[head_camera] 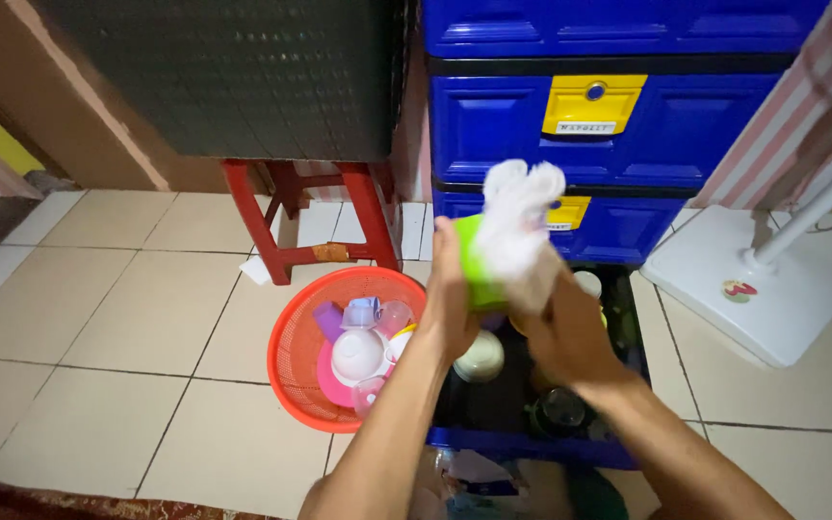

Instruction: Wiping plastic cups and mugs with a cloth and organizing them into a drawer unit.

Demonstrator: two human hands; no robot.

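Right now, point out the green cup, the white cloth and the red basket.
green cup (475,260): head view, on its bare green side beside the left hand (450,313).
white cloth (517,226): head view, middle of the bunched cloth above the right hand (565,332).
red basket (293,361): head view, on its left mesh wall.

The cup (474,262) is bright green, the cloth (517,223) against it white. The round basket (302,339) is orange-red mesh, holding pink, purple and white dishes. The drawer chest (618,125) is deep blue with yellow handle plates. The stool (286,217) is red, and the floor (117,327) is cream tile.
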